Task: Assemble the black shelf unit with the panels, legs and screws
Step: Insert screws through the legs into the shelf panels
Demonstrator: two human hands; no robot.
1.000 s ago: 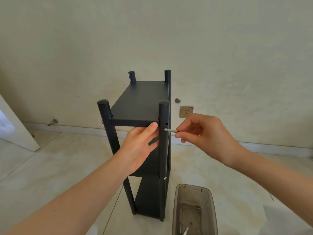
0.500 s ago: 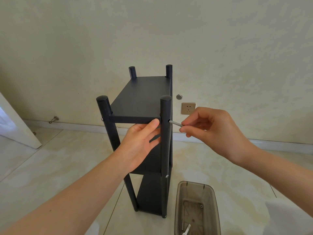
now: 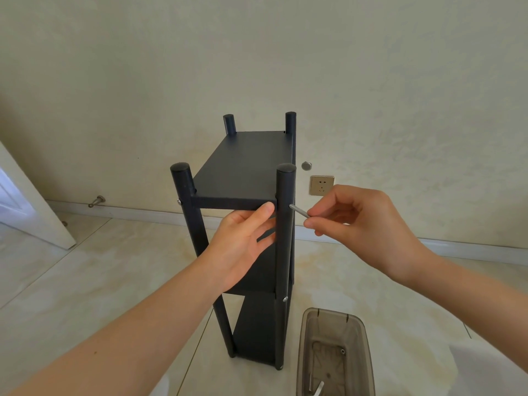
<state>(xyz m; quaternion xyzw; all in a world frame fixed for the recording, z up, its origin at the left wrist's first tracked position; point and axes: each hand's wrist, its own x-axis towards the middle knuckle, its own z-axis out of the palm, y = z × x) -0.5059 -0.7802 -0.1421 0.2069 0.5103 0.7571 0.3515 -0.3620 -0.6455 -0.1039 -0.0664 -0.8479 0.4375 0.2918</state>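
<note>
Head view, shelf unit: the black shelf unit [image 3: 257, 281] stands upright on the tiled floor [image 3: 85, 281] close to the wall, with four legs and three panels in place.
Top panel: the top panel [image 3: 245, 167] sits level between the legs, just below their rounded tops.
Left hand: the left hand [image 3: 243, 244] is open with straight fingers. It lies under the panel's front edge, beside the near right leg [image 3: 284, 238], apparently to keep panel and hole lined up.
Right hand: the right hand [image 3: 363, 224] pinches a silver screw [image 3: 298, 210] between thumb and fingertips. The screw's tip is at the hole on the leg's outer side, level with the panel edge.
Why so held: gripping the far end probably leaves room to aim the tip and twist.
Fixed joints: a screw head [image 3: 179, 200] shows on the near left leg, and another lower screw head [image 3: 285, 299] on the near right leg.
Progress: this looks like one of the last joints.
Bin: a smoky plastic bin [image 3: 303, 352] stands just beside the shelf's foot, with small metal parts inside, within reach.
</note>
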